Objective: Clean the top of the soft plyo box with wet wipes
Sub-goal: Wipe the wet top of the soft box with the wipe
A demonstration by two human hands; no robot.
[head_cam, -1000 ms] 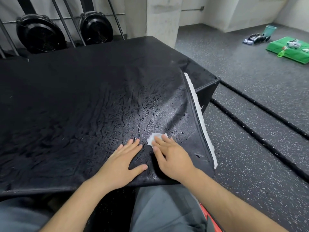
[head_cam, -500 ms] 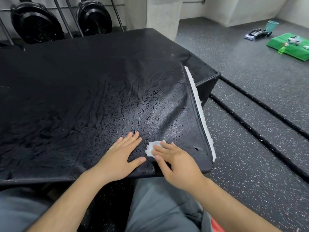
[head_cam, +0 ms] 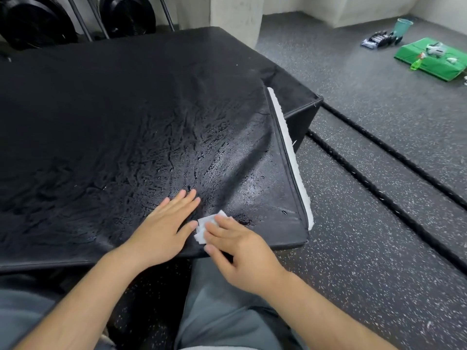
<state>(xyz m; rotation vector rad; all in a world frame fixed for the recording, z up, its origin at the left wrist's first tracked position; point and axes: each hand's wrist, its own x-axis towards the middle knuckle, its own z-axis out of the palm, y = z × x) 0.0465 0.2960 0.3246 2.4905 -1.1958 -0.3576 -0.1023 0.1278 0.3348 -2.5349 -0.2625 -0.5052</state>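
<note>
One wipe (head_cam: 205, 223) under right hand (head_cam: 238, 252), beside left hand (head_cam: 164, 229).

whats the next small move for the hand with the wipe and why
Probably slide the wet wipe rightward along the near edge, toward the corner. The right hand presses it flat at the edge of the plyo box top, the left hand lies flat just left of it, blocking that way, and droplets dot the patch to its right.

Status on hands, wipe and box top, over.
Left hand flat on plyo box top, holding nothing. Right hand pressing wet wipe near the front edge. Surface wet, wrinkled; no obstacle near the wipe.
</note>
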